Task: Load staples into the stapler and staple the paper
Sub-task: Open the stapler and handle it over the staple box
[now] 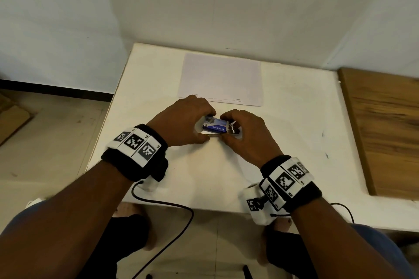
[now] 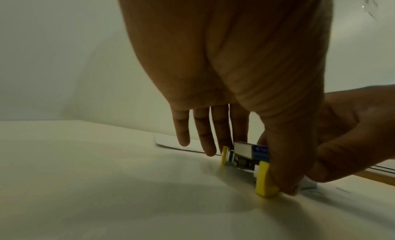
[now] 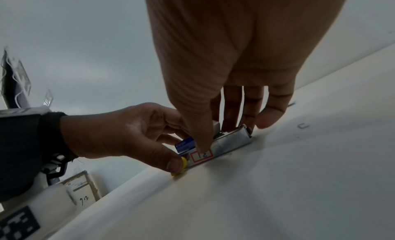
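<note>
Both hands meet over the stapler (image 1: 215,130), which lies on the white bench (image 1: 283,120) just in front of the paper (image 1: 221,79). The left hand (image 1: 181,124) pinches the yellow-tipped end, thumb on the near side and fingers on the far side, probably to pin the body down while the other hand works. The right hand (image 1: 244,133) grips the opposite metal end, thumb pressing on the top and fingers curled behind; this looks like opening or closing the magazine for loading, though the hands hide whether staples are inside. The paper lies flat and untouched beyond the hands, likely parked within reach for stapling later. The blue label on top reads "kangaro" upside down from the head view. On the side, a red-bordered white sticker (image 3: 201,155) bears handwritten figures that read as "12" or "21". A loose staple (image 3: 303,126) lies on the bench nearby.
</note>
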